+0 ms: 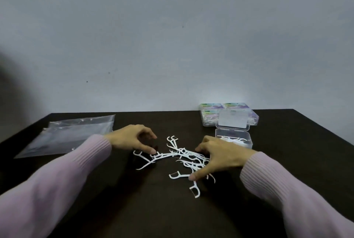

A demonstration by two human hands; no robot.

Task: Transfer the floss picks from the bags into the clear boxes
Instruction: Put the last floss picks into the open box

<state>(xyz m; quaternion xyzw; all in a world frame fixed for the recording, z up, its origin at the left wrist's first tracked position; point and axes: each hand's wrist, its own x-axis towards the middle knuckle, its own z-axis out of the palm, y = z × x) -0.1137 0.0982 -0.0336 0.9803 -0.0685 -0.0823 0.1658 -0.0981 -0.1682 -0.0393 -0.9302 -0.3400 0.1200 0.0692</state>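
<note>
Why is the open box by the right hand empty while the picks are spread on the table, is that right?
Not quite. The head view shows the open box beside the right hand is not empty: some white picks already lie inside it. The rest holds: loose picks are spread on the table between the two hands.
</note>
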